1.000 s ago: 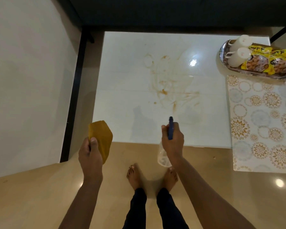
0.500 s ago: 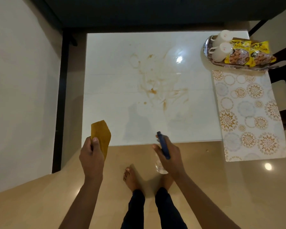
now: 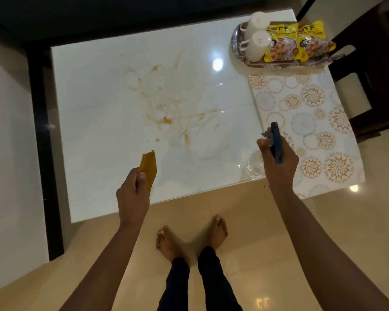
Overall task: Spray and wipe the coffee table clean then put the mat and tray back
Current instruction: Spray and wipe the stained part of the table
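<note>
Standing at the near edge of the coffee table surface (image 3: 94, 90), the person is holding one tool in each hand. At about 7 o'clock, the left hand (image 3: 131, 194) is clenching its fingers (image 3: 141, 176) around a folded yellow cloth (image 3: 147, 168), which is sticking up over the near strip of the surface. Toward the middle, brown coffee stains (image 3: 166, 108) are spreading out in rings and streaks, still unwiped. At about 4 o'clock, the right hand (image 3: 279, 162) is gripping a spray bottle (image 3: 275, 142) by its neck, the blue head lying along a line toward 12 o'clock. The stains are lying up and left of the nozzle, toward 10 o'clock, so the bottle probably needs turning left before spraying; both hands look about equally near them. Further right, the patterned mat (image 3: 305, 122) is overhanging the right edge, and the tray (image 3: 236, 43) with cups and snack packets is sitting at 1 o'clock.
</note>
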